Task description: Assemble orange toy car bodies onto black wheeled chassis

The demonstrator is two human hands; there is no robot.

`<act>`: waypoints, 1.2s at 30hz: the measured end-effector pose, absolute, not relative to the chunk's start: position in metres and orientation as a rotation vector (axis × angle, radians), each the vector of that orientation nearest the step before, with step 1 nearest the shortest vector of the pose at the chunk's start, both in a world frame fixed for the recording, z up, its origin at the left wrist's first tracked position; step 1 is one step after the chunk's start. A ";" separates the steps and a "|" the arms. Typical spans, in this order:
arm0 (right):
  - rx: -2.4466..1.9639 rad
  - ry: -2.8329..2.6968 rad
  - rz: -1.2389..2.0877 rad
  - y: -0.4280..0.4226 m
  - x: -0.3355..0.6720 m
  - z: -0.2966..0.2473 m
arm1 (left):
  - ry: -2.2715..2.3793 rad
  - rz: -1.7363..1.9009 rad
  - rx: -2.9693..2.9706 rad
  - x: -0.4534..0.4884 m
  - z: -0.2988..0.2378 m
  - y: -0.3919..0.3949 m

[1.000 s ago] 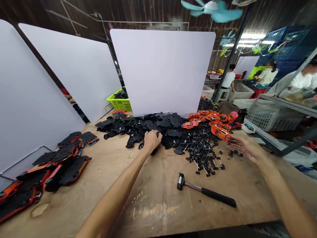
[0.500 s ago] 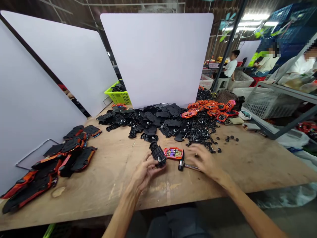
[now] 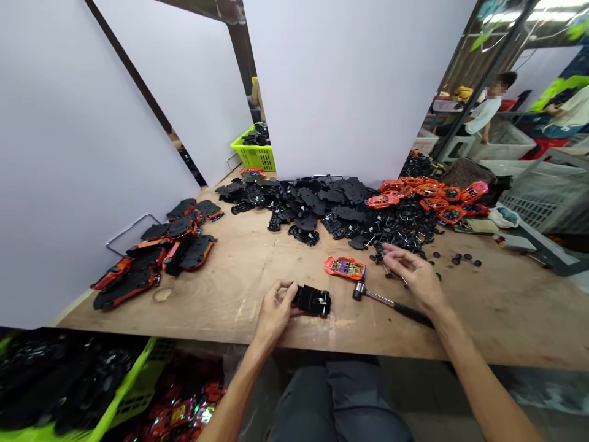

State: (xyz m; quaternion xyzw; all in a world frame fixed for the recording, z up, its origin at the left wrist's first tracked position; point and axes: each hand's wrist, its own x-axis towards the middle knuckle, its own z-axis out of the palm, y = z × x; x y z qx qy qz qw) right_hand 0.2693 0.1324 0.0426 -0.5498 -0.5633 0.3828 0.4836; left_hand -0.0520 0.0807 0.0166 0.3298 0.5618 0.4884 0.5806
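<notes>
Head view, catalogued from beside the bench [image 3: 257,264]. Item, one black toy-car chassis [image 3: 315,301]: the left hand [image 3: 272,310] is gripping its end between thumb and fingers, towards the bench's front edge. Item, one orange car body [image 3: 345,268]: resting open side up just beyond, purple and gold interior showing, no chassis covering it. Item, one hammer [image 3: 380,299]: lying with its head just beside that body. Item, the right hand [image 3: 421,283]: hanging at the edge of the wheel-and-axle sets [image 3: 409,227]; whether its fingers are holding one, I cannot tell.

Reckoned as done: base-up cars [image 3: 197,253] sitting at the left, orange edges showing round black bottoms, seemingly assembled. Reckoned as outstanding: loose chassis [image 3: 317,196] lying heaped before the screen [image 3: 345,80], and spare orange bodies [image 3: 430,189] resting beside them. The unit in hand is looking early: chassis and body are lying apart, and any fitted axles are too small to make out.
</notes>
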 end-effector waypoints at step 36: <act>-1.228 -2.359 0.423 0.184 0.191 0.028 | 1.153 1.041 0.548 -0.056 0.011 0.071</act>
